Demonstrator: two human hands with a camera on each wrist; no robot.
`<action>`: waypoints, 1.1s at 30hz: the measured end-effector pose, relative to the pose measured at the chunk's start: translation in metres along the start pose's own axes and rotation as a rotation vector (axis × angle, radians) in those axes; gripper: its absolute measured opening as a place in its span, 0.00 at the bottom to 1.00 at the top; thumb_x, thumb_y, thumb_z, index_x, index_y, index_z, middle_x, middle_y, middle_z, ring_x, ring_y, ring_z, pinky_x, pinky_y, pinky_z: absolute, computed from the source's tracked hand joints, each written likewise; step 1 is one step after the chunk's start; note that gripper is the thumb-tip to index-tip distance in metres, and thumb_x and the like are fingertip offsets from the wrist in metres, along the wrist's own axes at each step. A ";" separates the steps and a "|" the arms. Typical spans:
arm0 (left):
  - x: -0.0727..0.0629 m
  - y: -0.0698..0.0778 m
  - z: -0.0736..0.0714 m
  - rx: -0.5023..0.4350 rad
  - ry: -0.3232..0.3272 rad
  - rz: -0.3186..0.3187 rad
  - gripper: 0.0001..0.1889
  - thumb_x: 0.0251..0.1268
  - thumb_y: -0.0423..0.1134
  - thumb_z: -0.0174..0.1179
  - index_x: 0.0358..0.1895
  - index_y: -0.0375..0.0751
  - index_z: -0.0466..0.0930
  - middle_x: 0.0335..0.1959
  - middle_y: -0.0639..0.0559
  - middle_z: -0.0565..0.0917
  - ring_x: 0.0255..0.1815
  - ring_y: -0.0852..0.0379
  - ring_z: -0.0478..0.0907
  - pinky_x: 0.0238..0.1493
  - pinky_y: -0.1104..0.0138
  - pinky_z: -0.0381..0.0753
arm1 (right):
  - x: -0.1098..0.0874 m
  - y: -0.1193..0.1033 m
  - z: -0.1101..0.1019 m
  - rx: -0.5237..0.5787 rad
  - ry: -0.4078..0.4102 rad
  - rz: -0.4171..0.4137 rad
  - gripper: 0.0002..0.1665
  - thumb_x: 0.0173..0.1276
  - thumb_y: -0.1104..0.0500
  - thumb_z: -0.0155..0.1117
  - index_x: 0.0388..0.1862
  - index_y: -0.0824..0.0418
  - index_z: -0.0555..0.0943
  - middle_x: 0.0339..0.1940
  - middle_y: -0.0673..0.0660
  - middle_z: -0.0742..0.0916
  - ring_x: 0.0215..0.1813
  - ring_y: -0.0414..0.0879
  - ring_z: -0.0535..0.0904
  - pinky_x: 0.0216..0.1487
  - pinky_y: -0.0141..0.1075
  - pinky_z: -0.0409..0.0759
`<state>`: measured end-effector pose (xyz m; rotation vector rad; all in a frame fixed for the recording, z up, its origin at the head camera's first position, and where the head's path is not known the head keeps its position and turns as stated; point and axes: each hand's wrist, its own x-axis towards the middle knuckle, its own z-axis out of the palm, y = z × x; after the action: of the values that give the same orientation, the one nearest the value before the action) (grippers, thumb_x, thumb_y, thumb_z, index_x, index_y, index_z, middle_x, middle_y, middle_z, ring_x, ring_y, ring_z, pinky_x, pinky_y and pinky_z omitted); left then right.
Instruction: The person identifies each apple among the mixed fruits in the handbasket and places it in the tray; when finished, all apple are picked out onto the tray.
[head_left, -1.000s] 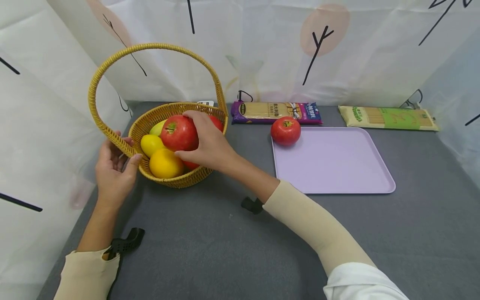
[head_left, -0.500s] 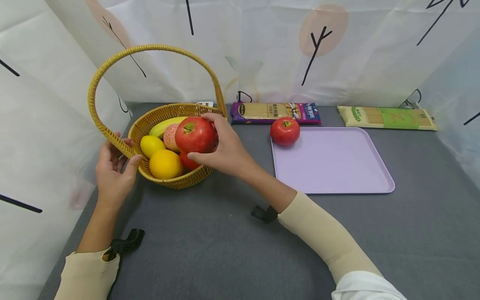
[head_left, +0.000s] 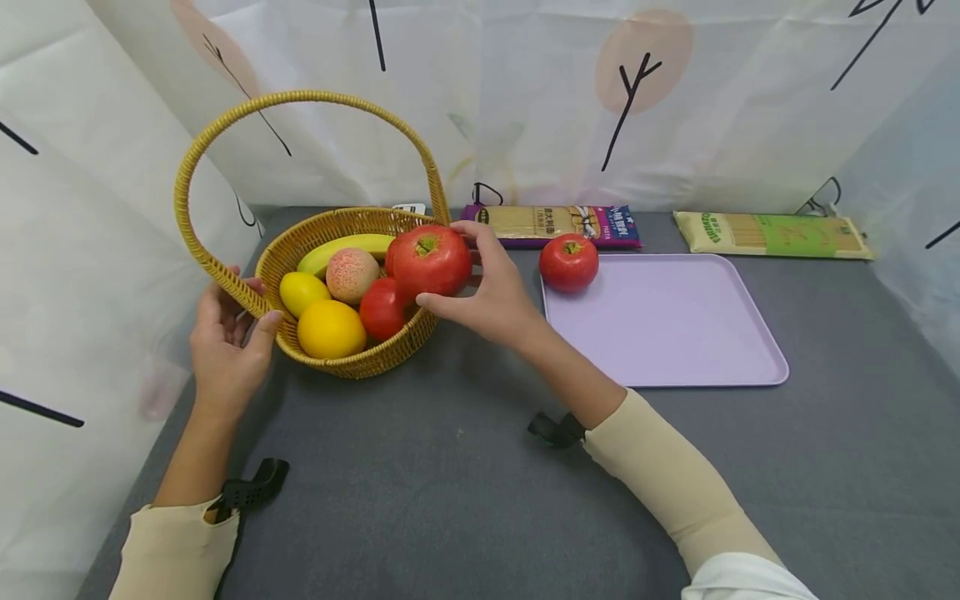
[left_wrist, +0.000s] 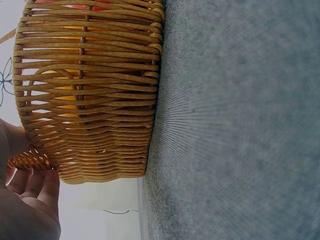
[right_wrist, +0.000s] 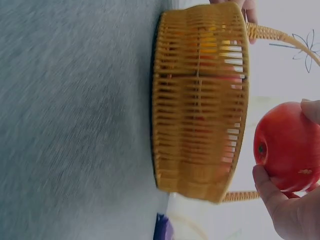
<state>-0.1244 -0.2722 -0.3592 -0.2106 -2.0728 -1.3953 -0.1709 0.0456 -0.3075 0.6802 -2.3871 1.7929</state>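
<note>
My right hand [head_left: 498, 292] holds a large red apple [head_left: 432, 260] by its right side, over the right rim of the yellow wicker basket [head_left: 367, 364]. In the right wrist view the held apple [right_wrist: 287, 145] is lifted above the rim, between thumb and fingers. My left hand [head_left: 231, 346] grips the base of the basket's handle [head_left: 243, 292] at the left rim. Inside lie a banana [head_left: 330, 252], a speckled peach [head_left: 351, 275], a lemon [head_left: 303, 292], an orange [head_left: 331, 329] and another red apple [head_left: 382, 309]. Some red fruit behind is partly hidden.
A lilac tray [head_left: 675, 325] lies to the right, with a red apple [head_left: 569, 262] at its back left corner. Behind it are a purple pasta packet [head_left: 555, 226] and a green noodle packet [head_left: 772, 235]. Patterned white cloth [head_left: 540, 100] hangs at the back and sides.
My right hand has carried the apple rightward across the basket, uncovering the peach, the banana and the red apple below. The left hand has stayed on the handle.
</note>
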 end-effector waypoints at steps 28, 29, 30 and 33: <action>0.001 0.003 0.001 0.006 -0.001 -0.022 0.35 0.60 0.18 0.62 0.71 0.37 0.66 0.57 0.36 0.77 0.56 0.51 0.76 0.60 0.70 0.76 | -0.022 0.036 -0.100 -0.058 0.228 0.155 0.50 0.56 0.59 0.79 0.73 0.57 0.61 0.68 0.56 0.72 0.67 0.50 0.70 0.62 0.49 0.78; 0.001 0.003 0.001 0.006 -0.001 -0.024 0.35 0.60 0.18 0.62 0.71 0.37 0.66 0.57 0.36 0.77 0.56 0.51 0.76 0.60 0.70 0.76 | -0.024 0.037 -0.104 -0.068 0.236 0.166 0.50 0.57 0.58 0.79 0.73 0.57 0.60 0.68 0.56 0.72 0.68 0.50 0.70 0.62 0.49 0.78; 0.001 0.003 0.000 0.008 -0.002 -0.027 0.35 0.60 0.18 0.62 0.71 0.37 0.66 0.57 0.36 0.77 0.56 0.51 0.76 0.60 0.70 0.76 | -0.025 0.039 -0.108 -0.073 0.246 0.174 0.50 0.57 0.58 0.79 0.73 0.57 0.60 0.68 0.56 0.72 0.68 0.50 0.70 0.63 0.49 0.77; 0.000 0.003 0.000 0.009 -0.003 -0.037 0.35 0.61 0.18 0.62 0.72 0.37 0.65 0.58 0.37 0.77 0.56 0.52 0.76 0.60 0.70 0.76 | -0.029 0.042 -0.119 -0.093 0.283 0.207 0.49 0.58 0.56 0.78 0.72 0.57 0.60 0.67 0.56 0.71 0.68 0.50 0.70 0.64 0.49 0.77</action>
<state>-0.1235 -0.2711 -0.3568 -0.1710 -2.0946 -1.4085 -0.1853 0.1744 -0.3175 0.1598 -2.3978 1.7006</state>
